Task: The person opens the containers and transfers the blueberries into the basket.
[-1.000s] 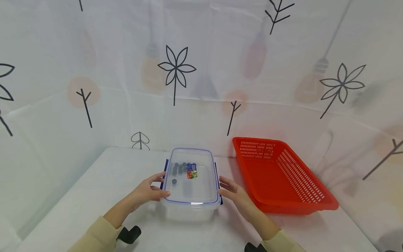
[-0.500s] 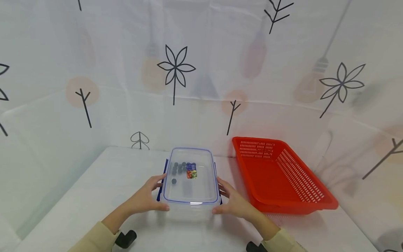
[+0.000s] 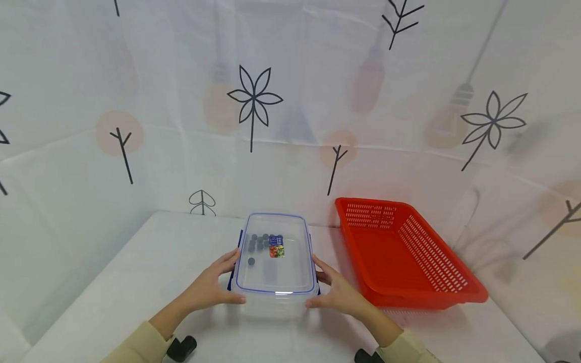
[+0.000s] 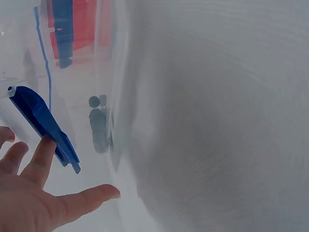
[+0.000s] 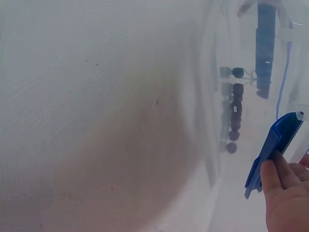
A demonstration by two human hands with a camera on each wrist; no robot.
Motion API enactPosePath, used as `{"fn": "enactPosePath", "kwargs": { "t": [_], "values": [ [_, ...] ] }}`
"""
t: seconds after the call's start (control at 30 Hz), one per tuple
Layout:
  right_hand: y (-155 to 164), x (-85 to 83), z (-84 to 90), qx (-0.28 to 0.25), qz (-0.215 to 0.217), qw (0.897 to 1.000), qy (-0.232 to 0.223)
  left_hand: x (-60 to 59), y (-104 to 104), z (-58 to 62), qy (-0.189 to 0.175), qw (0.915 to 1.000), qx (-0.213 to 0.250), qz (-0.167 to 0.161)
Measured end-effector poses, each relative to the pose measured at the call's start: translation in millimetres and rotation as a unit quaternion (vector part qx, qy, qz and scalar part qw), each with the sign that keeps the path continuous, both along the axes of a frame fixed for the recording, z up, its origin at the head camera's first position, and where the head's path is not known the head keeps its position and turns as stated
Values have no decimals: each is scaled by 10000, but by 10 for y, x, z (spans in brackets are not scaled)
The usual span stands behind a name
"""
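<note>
Clear plastic, edged with a blue seal: the lidded container (image 3: 275,259) sits low in the centre of the head view, on the white worktop (image 3: 136,282), and I have it between my hands. My left hand (image 3: 210,286) lies against its left side, fingers fairly straight, the thumb reaching along the near corner; in the left wrist view my fingertips (image 4: 46,147) touch the blue side clip (image 4: 42,123), which stands swung out from the wall. My right hand (image 3: 338,291) mirrors it on the right side, and in the right wrist view a fingertip (image 5: 271,171) presses on the right-hand blue clip (image 5: 273,150), also flipped outward. Neither hand is curled round anything; both are spread flat against the box. Inside, toward the far end, lie several small dark round pieces (image 3: 256,243) and a small colourful packet (image 3: 276,247). A red slotted basket (image 3: 404,254) stands just right of the container, near my right hand.
</note>
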State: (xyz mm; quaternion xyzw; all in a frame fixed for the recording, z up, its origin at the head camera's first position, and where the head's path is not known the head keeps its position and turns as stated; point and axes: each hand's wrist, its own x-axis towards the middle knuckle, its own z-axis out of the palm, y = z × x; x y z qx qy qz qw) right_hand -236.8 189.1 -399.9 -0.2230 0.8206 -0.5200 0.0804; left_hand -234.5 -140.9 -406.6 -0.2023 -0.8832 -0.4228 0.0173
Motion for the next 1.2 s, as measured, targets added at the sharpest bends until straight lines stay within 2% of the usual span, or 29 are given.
{"fn": "enactPosePath", "kwargs": {
  "t": [0.17,0.33,0.5,0.67,0.87,1.2],
  "values": [
    [-3,-6,-14,55,-96,9999,-15,20,4,3,-60,9999,87,34],
    [-6,-15,-23,35,-110,9999,-4,44,75,31,-308,9993,170,99],
    [-10,-23,-47,23,-106,9999,-34,48,103,45,-344,9990,175,206],
    [7,-29,-62,-80,-94,9999,-81,39,111,5,-401,9986,197,278],
    [18,-27,-68,-121,32,9999,-7,21,94,-48,-265,9991,182,288],
    [35,-42,-35,-140,46,9999,-39,18,107,-42,-570,9968,408,380]
  ]
}}
